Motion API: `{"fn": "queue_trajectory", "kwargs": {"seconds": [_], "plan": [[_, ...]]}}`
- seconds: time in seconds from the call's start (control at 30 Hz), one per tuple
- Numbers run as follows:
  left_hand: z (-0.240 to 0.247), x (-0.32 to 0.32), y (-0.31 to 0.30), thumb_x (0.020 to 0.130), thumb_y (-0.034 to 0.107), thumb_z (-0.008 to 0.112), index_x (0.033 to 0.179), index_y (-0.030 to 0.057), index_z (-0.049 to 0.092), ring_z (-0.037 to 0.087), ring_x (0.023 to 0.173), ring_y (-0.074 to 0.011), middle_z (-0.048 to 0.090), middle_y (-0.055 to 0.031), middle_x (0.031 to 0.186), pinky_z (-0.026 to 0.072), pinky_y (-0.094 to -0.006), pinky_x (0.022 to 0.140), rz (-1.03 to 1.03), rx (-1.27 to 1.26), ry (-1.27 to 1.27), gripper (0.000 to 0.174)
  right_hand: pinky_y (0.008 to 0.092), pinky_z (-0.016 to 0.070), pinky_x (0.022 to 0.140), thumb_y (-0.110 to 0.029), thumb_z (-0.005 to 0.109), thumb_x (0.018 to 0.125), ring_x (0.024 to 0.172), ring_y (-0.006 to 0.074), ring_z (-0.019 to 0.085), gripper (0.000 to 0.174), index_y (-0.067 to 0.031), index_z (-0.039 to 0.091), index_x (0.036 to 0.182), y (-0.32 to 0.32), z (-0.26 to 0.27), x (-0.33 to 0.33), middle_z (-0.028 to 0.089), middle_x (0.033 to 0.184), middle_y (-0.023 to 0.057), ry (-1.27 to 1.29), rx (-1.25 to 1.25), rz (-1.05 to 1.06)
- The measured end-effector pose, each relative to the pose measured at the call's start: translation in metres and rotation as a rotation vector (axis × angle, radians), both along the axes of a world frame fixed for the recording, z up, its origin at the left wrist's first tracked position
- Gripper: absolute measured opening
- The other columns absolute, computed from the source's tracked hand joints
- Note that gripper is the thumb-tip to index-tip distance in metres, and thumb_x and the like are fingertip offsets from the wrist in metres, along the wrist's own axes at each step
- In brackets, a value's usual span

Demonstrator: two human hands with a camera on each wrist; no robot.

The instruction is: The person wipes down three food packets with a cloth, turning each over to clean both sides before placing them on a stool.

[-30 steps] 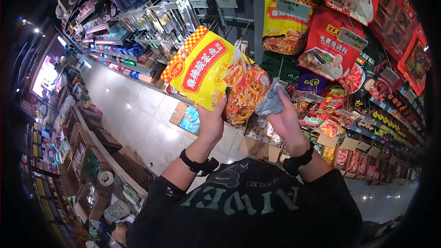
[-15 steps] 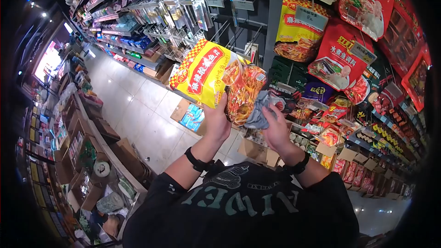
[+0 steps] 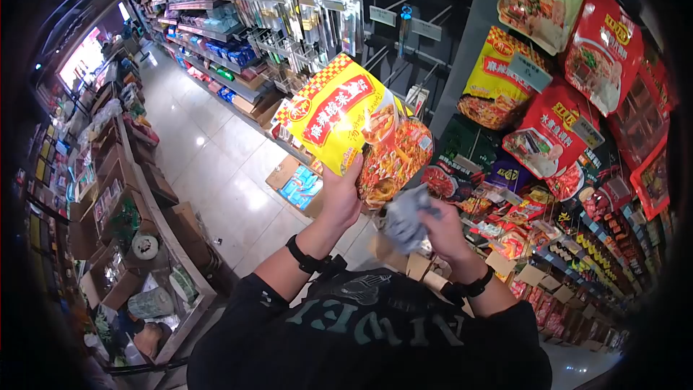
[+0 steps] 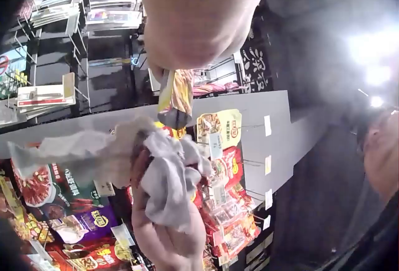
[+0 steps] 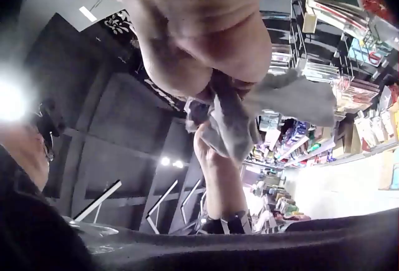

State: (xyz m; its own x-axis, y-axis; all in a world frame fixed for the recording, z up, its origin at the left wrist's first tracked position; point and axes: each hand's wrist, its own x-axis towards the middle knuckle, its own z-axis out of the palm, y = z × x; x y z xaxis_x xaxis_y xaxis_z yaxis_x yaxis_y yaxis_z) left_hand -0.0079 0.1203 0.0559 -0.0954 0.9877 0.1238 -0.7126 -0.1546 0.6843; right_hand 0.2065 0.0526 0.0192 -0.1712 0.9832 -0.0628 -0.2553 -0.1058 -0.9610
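Observation:
A yellow and red bag of fish seasoning (image 3: 328, 112) with a checkered corner is held up in the head view, its printed front facing me. My left hand (image 3: 341, 191) grips its lower edge, thumb over the front. A crumpled grey cloth (image 3: 406, 222) hangs from my right hand (image 3: 444, 231), just below and right of the bag's lower corner. The left wrist view catches the bag's narrow side (image 4: 177, 96) beneath the left hand. Seen from the right wrist, the cloth (image 5: 230, 121) is bunched between the fingers and thumb, with a loose end trailing sideways.
Hanging seasoning bags (image 3: 543, 130) fill the rack at right, above shelves of small packets. Metal display hooks (image 3: 419, 50) stick out behind the held bag. A tiled aisle floor (image 3: 209, 130) runs off to the left, beside a counter (image 3: 170, 235) with cardboard boxes.
The right hand has drawn the cloth from the bag's right edge down and away below its lower corner. The left hand keeps its grip on the bag. The head view has shifted left.

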Motion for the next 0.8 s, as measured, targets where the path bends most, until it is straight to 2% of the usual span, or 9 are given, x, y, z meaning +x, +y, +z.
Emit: {"fn": "queue_trajectory", "kwargs": {"seconds": [0.13, 0.23, 0.43, 0.47, 0.5, 0.53, 0.6, 0.7, 0.8], "plan": [[-0.007, -0.011, 0.001, 0.098, 0.0, 0.059, 0.141, 0.0051, 0.039, 0.057, 0.124, -0.0218, 0.055, -0.011, 0.137, 0.05, -0.0379, 0.104, -0.138, -0.02, 0.0, 0.048, 0.0406, 0.0461, 0.107, -0.007, 0.057, 0.099, 0.12, 0.0217, 0.06, 0.035, 0.0002, 0.054, 0.133, 0.023, 0.009, 0.004, 0.062, 0.13, 0.0095, 0.583, -0.048, -0.23], [-0.007, -0.006, -0.003, 0.096, -0.001, 0.062, 0.139, 0.0052, 0.04, 0.058, 0.121, -0.0201, 0.056, -0.0097, 0.134, 0.0512, -0.0365, 0.101, -0.252, -0.023, -0.009, 0.048, 0.0424, 0.04, 0.112, -0.011, 0.058, 0.1, 0.127, 0.0237, 0.055, 0.04, 0.0002, 0.048, 0.137, 0.025, 0.012, -0.031, 0.061, 0.132, 0.0097, 0.643, 0.166, -0.151], [-0.014, 0.004, 0.0, 0.093, -0.001, 0.066, 0.152, 0.0078, 0.024, 0.053, 0.125, -0.0213, 0.046, -0.013, 0.145, 0.0461, -0.0358, 0.106, -0.158, -0.056, 0.033, 0.073, 0.0325, 0.0491, 0.096, 0.003, 0.068, 0.09, 0.112, 0.0173, 0.062, 0.042, 0.0042, 0.052, 0.13, 0.019, 0.037, -0.05, 0.063, 0.126, 0.0108, -0.144, 0.469, -0.431], [-0.024, 0.001, 0.0, 0.101, 0.023, 0.061, 0.156, 0.0097, 0.013, 0.052, 0.127, -0.0253, 0.039, -0.0144, 0.149, 0.0422, -0.0389, 0.109, -0.136, -0.145, 0.246, 0.074, 0.0325, 0.0496, 0.094, 0.004, 0.068, 0.09, 0.11, 0.0179, 0.063, 0.04, 0.0049, 0.053, 0.127, 0.015, 0.034, -0.046, 0.063, 0.124, 0.0116, -0.284, 0.558, -0.438], [-0.025, -0.002, -0.004, 0.102, 0.033, 0.055, 0.156, 0.0098, 0.015, 0.052, 0.127, -0.0262, 0.04, -0.0143, 0.149, 0.0417, -0.0405, 0.11, -0.264, -0.135, 0.065, 0.072, 0.0324, 0.0501, 0.093, 0.005, 0.068, 0.089, 0.108, 0.0185, 0.064, 0.038, 0.0055, 0.054, 0.125, 0.014, 0.034, -0.04, 0.063, 0.122, 0.0124, -0.425, 0.647, -0.444], [-0.023, -0.004, -0.007, 0.102, 0.044, 0.049, 0.156, 0.0099, 0.017, 0.052, 0.127, -0.027, 0.041, -0.0142, 0.149, 0.0412, -0.042, 0.11, -0.392, -0.123, -0.118, 0.071, 0.0318, 0.0506, 0.085, 0.002, 0.068, 0.089, 0.099, 0.0236, 0.066, 0.032, 0.0078, 0.058, 0.118, 0.011, 0.052, -0.032, 0.064, 0.114, 0.0152, -0.896, 1.166, -0.498], [-0.004, -0.003, -0.019, 0.099, 0.069, 0.029, 0.154, 0.0097, 0.028, 0.053, 0.126, -0.0297, 0.046, -0.0139, 0.147, 0.0388, -0.0479, 0.112, -0.56, -0.16, -0.365, 0.081, 0.0378, 0.0513, 0.084, -0.008, 0.069, 0.088, 0.098, 0.0339, 0.063, 0.031, 0.0048, 0.062, 0.115, -0.001, 0.034, -0.015, 0.061, 0.113, 0.0181, -1.03, 1.086, -0.115], [-0.094, -0.004, 0.0, 0.103, 0.051, 0.042, 0.147, 0.0086, 0.044, 0.059, 0.123, -0.0316, 0.055, -0.0161, 0.14, 0.0469, -0.0467, 0.107, -0.738, -0.174, -0.217, 0.062, 0.0439, 0.0501, 0.091, -0.019, 0.077, 0.078, 0.109, 0.0381, 0.059, 0.042, -0.0005, 0.063, 0.114, -0.019, 0.038, -0.027, 0.059, 0.119, 0.0195, -1.057, 1.092, 0.144], [-0.104, -0.004, 0.001, 0.103, 0.05, 0.042, 0.147, 0.0087, 0.044, 0.059, 0.124, -0.0313, 0.055, -0.0158, 0.141, 0.0468, -0.0467, 0.107, -0.874, -0.18, -0.246, 0.06, 0.0468, 0.048, 0.095, -0.027, 0.081, 0.071, 0.116, 0.0392, 0.057, 0.053, -0.003, 0.064, 0.114, -0.017, 0.043, -0.021, 0.058, 0.125, 0.0194, -1.079, 0.988, 0.133]]}}
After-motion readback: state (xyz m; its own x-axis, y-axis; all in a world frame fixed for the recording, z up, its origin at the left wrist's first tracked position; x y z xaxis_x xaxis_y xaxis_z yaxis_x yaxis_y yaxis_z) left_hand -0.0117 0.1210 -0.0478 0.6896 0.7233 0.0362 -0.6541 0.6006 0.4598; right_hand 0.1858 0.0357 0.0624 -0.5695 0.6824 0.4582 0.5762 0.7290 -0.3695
